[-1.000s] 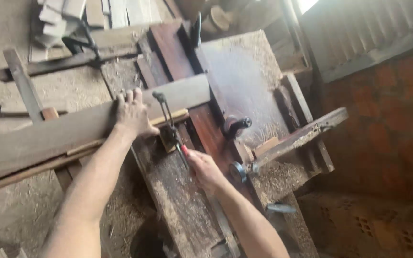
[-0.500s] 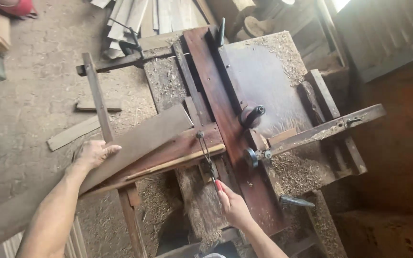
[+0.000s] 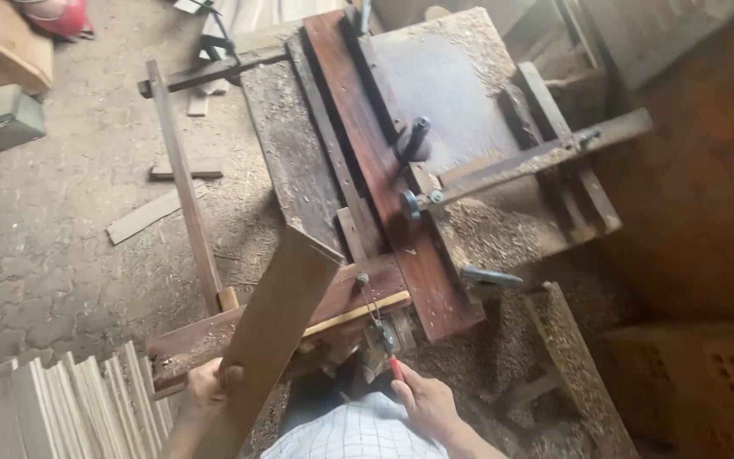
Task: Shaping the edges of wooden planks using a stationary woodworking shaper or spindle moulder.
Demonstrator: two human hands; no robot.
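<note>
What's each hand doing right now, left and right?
Left hand: closed around the edge of the long wooden board.
Right hand: on the red-handled tool by the saw bench; grip unclear.

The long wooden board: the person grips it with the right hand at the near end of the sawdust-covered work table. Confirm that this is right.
Not quite. The head view shows the left hand gripping the long wooden board, not the right. The right hand is at the near end of the sawdust-covered work table, by a small metal part. The rest stands.
</note>
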